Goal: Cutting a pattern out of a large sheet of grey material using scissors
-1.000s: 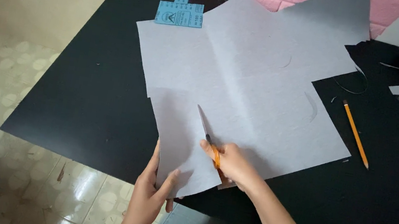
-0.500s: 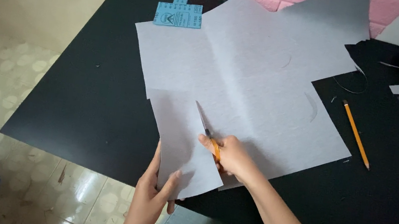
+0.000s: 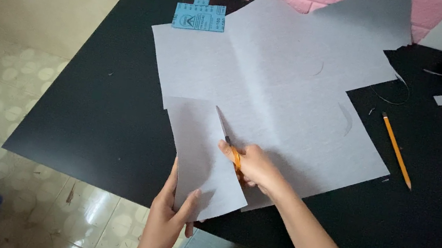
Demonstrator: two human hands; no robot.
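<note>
Cutting the big grey paper

My right hand point(image 3: 254, 168) squeezes the scissors point(image 3: 226, 137); my left hand point(image 3: 168, 217) pinches the cut strip point(image 3: 200, 156). If it sags, the paper point(image 3: 280, 92) could tear.

Two bare hands and forearms, no sleeves in view

The left hand point(image 3: 169, 217) and the right hand point(image 3: 255, 168) wear no gloves, rings or bands that show, and both wrists are free of watches or bracelets. The forearms are uncovered right up to the lower edge of the view, so any sleeve ends out of sight. The fingers are slim, with short, plain nails. Between the arms shows light blue-grey cloth, seemingly the person's clothing.
</note>
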